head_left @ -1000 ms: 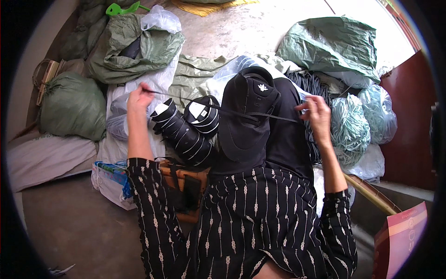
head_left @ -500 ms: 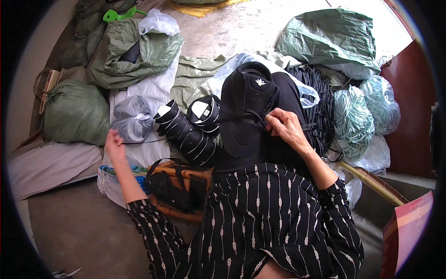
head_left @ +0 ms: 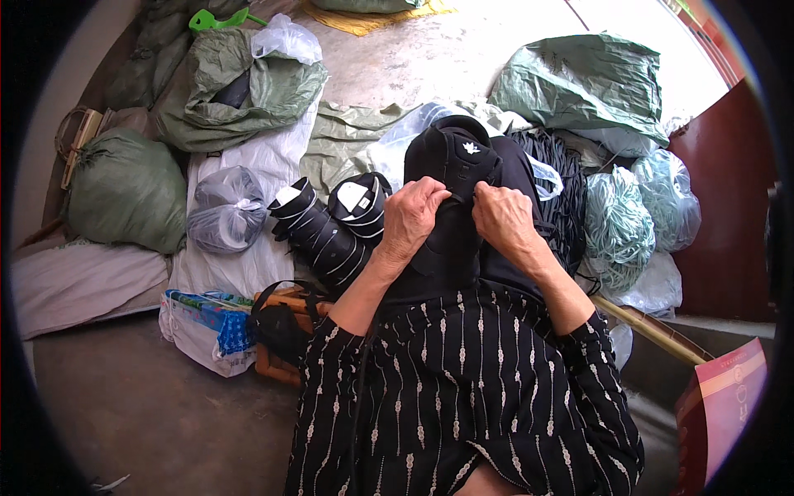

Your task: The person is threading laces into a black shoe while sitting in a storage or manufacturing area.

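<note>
A black shoe upper [head_left: 447, 157] with a small white emblem lies over my black-trousered thigh, its collar pointing away from me. My left hand [head_left: 409, 218] is closed in a pinch over its lacing area, on what looks like a black lace; the lace is mostly hidden by the fingers. Opposite it, my right hand [head_left: 506, 218] pinches the upper's right side, fingertips close to the left ones. To the left of my left hand stand nested black shoe uppers [head_left: 318, 236] with white edges, and another black upper with a white lining [head_left: 356, 198].
Black laces [head_left: 556, 194] lie in a heap to the right, beside pale green cord bundles [head_left: 616, 227]. Green woven sacks [head_left: 124, 190] and a clear bag of dark items [head_left: 227, 211] sit at left. A bamboo pole [head_left: 653, 328] and a red box [head_left: 721, 413] are at lower right.
My left hand has come in from far left, where a dark lace stretched toward it, to the shoe upper. My right hand remains by the upper, slightly lower.
</note>
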`<state>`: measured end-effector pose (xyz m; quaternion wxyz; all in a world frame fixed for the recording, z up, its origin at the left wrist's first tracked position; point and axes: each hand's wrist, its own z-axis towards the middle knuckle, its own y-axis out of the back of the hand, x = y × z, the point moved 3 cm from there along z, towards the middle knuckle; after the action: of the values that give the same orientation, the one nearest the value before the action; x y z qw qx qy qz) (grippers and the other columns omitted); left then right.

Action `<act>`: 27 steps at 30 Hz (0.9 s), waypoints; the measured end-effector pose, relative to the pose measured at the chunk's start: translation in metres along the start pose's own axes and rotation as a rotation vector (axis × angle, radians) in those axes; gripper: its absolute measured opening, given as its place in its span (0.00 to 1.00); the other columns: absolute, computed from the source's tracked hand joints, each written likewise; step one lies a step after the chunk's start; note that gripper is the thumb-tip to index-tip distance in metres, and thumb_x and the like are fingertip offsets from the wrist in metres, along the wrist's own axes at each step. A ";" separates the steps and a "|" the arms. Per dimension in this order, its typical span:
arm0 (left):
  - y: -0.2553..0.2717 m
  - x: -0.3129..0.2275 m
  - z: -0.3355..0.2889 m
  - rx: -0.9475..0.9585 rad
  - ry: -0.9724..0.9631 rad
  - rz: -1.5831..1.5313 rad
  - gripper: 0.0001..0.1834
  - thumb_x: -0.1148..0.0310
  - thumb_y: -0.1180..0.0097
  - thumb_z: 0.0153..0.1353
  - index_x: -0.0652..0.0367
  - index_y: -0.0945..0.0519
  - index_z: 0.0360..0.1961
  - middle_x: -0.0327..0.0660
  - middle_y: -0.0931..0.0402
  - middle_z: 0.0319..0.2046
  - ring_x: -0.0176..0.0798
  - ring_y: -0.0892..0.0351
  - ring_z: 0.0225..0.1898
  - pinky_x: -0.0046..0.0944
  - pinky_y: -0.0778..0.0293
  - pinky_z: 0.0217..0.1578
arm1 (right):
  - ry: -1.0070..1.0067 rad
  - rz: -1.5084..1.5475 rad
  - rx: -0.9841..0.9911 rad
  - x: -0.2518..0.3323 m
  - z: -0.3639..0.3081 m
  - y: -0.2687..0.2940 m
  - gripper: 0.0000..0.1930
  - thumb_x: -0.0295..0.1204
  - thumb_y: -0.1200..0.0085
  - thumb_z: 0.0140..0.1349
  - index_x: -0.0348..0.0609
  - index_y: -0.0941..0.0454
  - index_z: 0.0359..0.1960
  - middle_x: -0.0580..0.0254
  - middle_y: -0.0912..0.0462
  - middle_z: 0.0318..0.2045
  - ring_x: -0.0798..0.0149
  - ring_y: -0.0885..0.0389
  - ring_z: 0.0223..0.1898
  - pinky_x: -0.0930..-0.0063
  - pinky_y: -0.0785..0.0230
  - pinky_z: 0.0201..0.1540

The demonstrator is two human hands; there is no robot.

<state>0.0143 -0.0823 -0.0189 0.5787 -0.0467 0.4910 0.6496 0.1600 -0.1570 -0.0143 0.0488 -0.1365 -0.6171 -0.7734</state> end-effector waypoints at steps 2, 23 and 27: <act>0.001 0.005 -0.007 0.053 0.113 -0.133 0.03 0.75 0.45 0.58 0.63 0.23 0.33 0.41 0.23 0.23 0.34 0.22 0.25 0.31 0.29 0.26 | -0.017 0.011 0.033 -0.002 0.004 -0.001 0.05 0.28 0.52 0.52 0.40 0.27 0.25 0.45 0.22 0.19 0.45 0.21 0.23 0.53 0.29 0.27; 0.010 -0.014 0.013 0.210 -0.103 0.495 0.01 0.74 0.46 0.52 0.59 0.24 0.25 0.44 0.24 0.21 0.46 0.22 0.28 0.40 0.26 0.27 | -0.325 0.919 0.184 -0.028 -0.017 -0.020 0.10 0.31 0.52 0.62 0.35 0.25 0.31 0.62 0.22 0.19 0.73 0.25 0.18 0.80 0.31 0.23; -0.015 -0.037 0.016 0.425 -0.393 0.960 0.02 0.71 0.46 0.46 0.56 0.23 0.23 0.37 0.27 0.19 0.38 0.25 0.28 0.35 0.29 0.23 | -0.305 0.872 0.130 -0.030 -0.016 -0.027 0.10 0.31 0.51 0.61 0.34 0.25 0.30 0.61 0.22 0.17 0.69 0.23 0.18 0.78 0.32 0.23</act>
<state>0.0470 -0.0993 0.0037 0.2953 0.4216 0.4601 0.7234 0.1794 -0.1692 -0.0515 0.2864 -0.4920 -0.5495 -0.6115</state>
